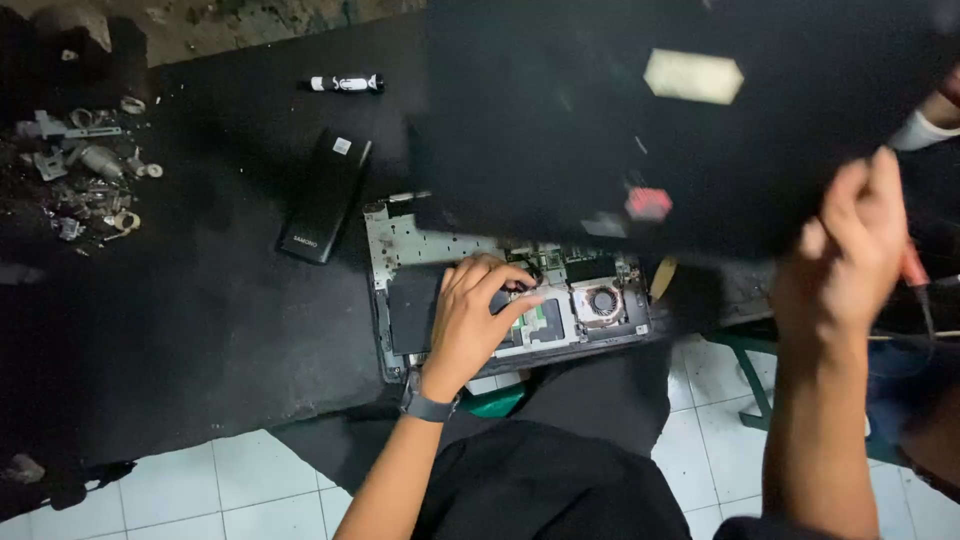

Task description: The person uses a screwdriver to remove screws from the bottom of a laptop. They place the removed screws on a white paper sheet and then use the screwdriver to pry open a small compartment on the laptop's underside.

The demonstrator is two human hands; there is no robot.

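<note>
An opened laptop base (400,245) lies on the black table, its circuit board and round fan (602,301) exposed. My left hand (475,320) rests on the laptop's insides, fingers spread over the board beside the fan; a dark watch is on that wrist. My right hand (850,250) is raised at the right and grips the edge of a large black laptop cover panel (620,110), which is lifted over the far half of the base and blurred. The panel hides the base's far part.
A black battery pack (325,195) lies left of the laptop. A small black-and-white tube (345,84) lies farther back. Several metal scraps and screws (85,170) sit at the far left. Another person's hand and white sleeve (925,125) show at the right edge, with a red-handled tool (915,270) below.
</note>
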